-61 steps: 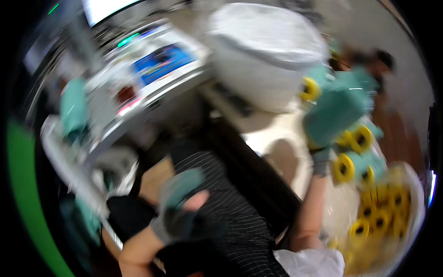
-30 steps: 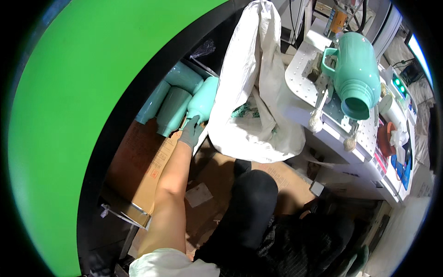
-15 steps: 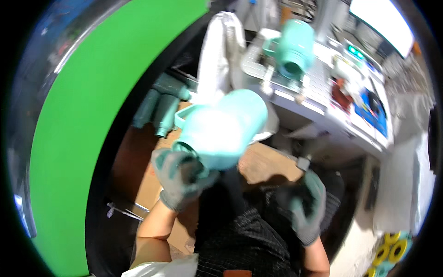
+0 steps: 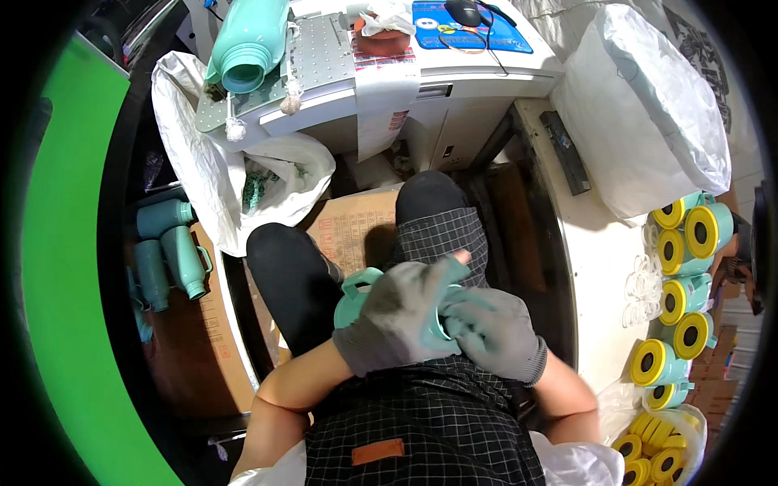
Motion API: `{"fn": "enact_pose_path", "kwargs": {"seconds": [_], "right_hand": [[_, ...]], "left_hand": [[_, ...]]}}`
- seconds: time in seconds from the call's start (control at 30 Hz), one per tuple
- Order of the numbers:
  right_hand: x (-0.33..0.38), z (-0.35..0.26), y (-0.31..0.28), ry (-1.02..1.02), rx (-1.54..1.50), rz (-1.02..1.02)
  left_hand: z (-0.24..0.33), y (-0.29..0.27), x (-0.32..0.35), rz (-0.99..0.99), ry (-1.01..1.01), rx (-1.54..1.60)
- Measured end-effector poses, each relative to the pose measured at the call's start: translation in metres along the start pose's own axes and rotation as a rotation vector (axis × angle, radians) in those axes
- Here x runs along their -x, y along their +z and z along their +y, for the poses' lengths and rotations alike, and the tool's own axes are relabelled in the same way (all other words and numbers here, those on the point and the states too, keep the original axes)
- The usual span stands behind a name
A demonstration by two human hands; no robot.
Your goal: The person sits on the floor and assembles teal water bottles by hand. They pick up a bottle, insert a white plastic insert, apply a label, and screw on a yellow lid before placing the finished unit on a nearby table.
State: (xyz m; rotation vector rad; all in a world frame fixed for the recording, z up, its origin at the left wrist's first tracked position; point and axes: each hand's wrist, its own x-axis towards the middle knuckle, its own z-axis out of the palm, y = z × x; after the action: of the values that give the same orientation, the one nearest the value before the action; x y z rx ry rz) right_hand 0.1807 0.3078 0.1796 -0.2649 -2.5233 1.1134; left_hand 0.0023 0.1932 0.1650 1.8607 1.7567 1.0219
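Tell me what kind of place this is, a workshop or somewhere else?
Probably a small workshop for finishing or packing flasks: a teal flask lies on a white machine, yellow-lidded flasks line a side table, and both gloved hands hold another in the lap.

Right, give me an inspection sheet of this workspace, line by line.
Surface: white machine table ahead; a white side bench on the right.
Job's things: teal jug held in the lap, mostly covered by the gloves.
Clutter: another teal jug on the fixture; teal jugs on the floor at left; yellow-lidded jugs along the right; white sacks; cardboard under the knees.
Hands: left hand and right hand, both in grey gloves, closed on the jug.
Cables: a thin one looped on the blue mat by the mouse.
Surroundings: green panel at left.
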Motion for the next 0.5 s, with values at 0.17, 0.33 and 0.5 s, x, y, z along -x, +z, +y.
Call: {"fn": "enact_pose_path", "kwargs": {"seconds": [0.17,0.33,0.5], "right_hand": [[-0.027,0.003,-0.027,-0.056,0.275,-0.872],[-0.014,0.008,-0.022,-0.404,0.342,-0.573],[-0.022,0.014,-0.028,-0.329,0.167,0.402]], "left_hand": [[0.013,0.02,0.0,-0.18,0.031,-0.182],[0.005,0.004,0.02,-0.047,-0.024,-0.153],[-0.014,-0.08,0.075,0.282,-0.137,0.079]]}}
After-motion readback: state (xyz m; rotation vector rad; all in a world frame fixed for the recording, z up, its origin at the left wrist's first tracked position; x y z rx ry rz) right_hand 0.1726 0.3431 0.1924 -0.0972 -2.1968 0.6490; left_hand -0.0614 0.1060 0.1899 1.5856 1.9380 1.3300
